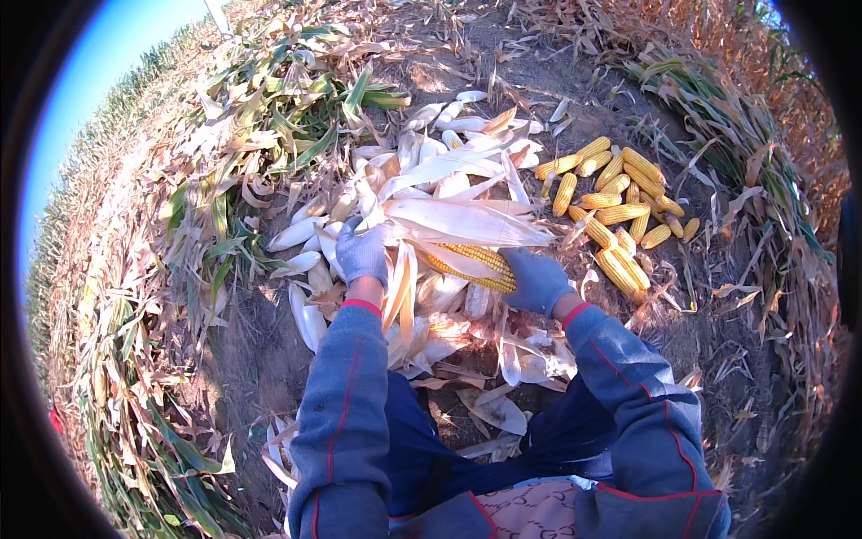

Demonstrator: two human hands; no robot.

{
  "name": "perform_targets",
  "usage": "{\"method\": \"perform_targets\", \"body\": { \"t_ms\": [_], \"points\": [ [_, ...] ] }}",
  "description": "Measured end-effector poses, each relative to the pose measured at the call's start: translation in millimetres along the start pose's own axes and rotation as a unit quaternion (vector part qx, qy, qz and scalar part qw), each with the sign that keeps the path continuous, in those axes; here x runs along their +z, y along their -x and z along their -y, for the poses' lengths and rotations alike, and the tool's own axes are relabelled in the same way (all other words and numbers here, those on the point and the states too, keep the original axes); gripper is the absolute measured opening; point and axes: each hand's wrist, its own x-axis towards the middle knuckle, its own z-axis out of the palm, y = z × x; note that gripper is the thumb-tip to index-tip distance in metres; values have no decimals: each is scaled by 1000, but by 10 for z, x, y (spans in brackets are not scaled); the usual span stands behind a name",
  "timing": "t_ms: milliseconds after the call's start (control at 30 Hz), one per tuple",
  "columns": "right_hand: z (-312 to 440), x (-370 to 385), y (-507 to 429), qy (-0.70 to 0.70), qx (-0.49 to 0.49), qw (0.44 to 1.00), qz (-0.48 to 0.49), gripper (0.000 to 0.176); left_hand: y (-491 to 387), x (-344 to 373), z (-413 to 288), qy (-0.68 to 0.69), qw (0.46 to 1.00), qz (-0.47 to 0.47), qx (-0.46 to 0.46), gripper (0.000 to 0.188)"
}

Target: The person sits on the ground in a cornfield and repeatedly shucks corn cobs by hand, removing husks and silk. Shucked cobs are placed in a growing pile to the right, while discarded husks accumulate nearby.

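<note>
A yellow ear of corn (pixel 475 264) lies partly bared between my hands, its pale dry husk (pixel 465 222) spread open above and around it. My left hand (pixel 361 249), in a light grey-blue work glove, grips the gathered base of the husk; its fingertips are hidden behind the leaves. My right hand (pixel 537 281), gloved the same way, is closed around the other end of the ear. Under and beyond my hands is a heap of ears still in whitish husks (pixel 300 234). Loose peeled husks (pixel 532 360) lie below the ear, near my knees.
A pile of bare yellow corn ears (pixel 623 212) rests on the soil to the right. Cut green and dry corn stalks (pixel 269 128) lie along the left, and another band of stalks (pixel 734 135) is at the right. Standing dry plants (pixel 808 87) rise behind that band.
</note>
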Motion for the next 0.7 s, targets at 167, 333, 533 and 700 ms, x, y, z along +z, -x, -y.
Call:
{"method": "perform_targets", "body": {
  "t_ms": [167,333,533,700],
  "points": [
    [-183,33,33,-63,14,998,25,57,-394,-878,-434,21,985,-135,106,44],
    [-300,87,57,-96,10,994,46,62,-131,-2889,-1378,55,958,-262,102,35],
    [-252,85,55,-144,45,988,30,72,1332,-4943,-2418,-216,765,-607,-10,77],
    [-67,124,-47,-283,-18,959,33,77,1049,-3433,-1784,-284,924,-247,70,31]
  ]
}}
